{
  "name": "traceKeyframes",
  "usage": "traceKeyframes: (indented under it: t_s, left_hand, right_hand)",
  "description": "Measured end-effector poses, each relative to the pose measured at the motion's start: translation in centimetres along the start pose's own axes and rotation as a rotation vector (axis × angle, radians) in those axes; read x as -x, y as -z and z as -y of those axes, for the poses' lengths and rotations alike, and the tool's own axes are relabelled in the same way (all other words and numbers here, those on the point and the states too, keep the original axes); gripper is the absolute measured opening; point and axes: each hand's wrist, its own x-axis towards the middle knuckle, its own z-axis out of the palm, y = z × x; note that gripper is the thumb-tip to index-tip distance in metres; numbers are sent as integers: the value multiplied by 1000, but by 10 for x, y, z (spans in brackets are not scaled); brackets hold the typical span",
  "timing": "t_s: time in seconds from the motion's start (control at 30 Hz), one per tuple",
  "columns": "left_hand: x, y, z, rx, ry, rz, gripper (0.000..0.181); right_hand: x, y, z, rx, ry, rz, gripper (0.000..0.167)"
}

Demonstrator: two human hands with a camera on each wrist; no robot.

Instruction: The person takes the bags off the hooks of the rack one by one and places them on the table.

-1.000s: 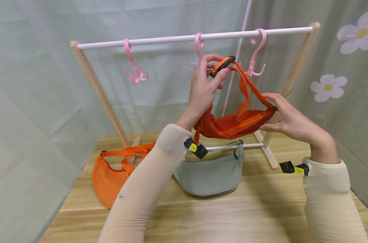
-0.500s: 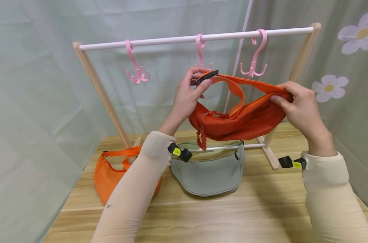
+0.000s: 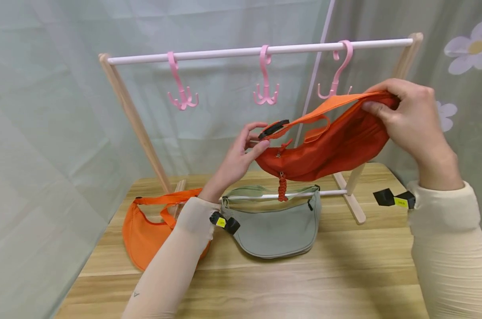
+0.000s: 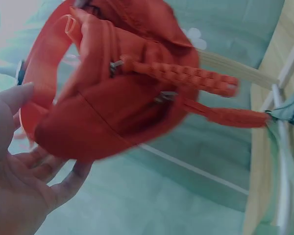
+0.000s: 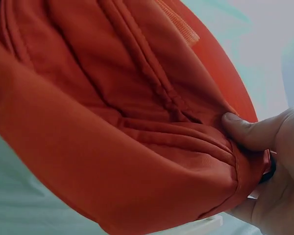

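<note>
A red-orange sling bag [image 3: 324,155] hangs in the air between both hands, its right end higher than its left. My right hand [image 3: 418,117] grips that raised end, the thumb [image 5: 242,129] pressing the fabric near the strap. At the lower left end, my left hand [image 3: 241,155] holds the strap beside its black buckle [image 3: 274,128], with fingers [image 4: 73,183] reaching beneath the bag. A braided zipper pull [image 3: 282,188] dangles from the bag; in the left wrist view two such pulls show. Part of the strap loops over the bag's top.
Behind the bag stands a wooden rack with a white rail [image 3: 225,53]. Pink hooks [image 3: 266,95] hang from it, one partly hidden by the bag. On the wooden table [image 3: 264,288] lie an orange bag [image 3: 145,235], partly behind my left arm, and a grey-green bag [image 3: 276,232].
My right hand has taken hold of the bag's right end and lifted it up and right. The left hand, with the strap and buckle, has moved down and left, so the bag now tilts.
</note>
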Motion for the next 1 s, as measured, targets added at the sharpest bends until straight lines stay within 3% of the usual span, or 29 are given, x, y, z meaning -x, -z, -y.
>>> traceKeyframes:
  t_s: [0.13,0.27,0.37,0.6,0.8,0.87,1.0]
  left_hand:
    - [17,-10,11,39,13,18,61]
    - [28,-23,12,88,-7,8,70]
    - [31,-30,10,84,-40,-42,62]
    - [30,-45,5,99,-144,-153,41]
    - [29,-62,3,77,-145,-180,38]
    - [29,-69,2,60,-141,-187,37]
    - [29,-81,3,28,-125,-170,36]
  right_hand:
    - [-1,5,0,-10,-24,7,17]
    - [-1,10,-5,-57,-90,10,17]
    - [2,13,-13,-90,-165,-30,15]
    - [20,17,-29,-138,-290,-173,34]
    - [44,16,-46,-137,-376,-225,35]
    - [53,17,-52,-146,-383,-208,37]
    - [74,24,-65,-171,-374,-96,45]
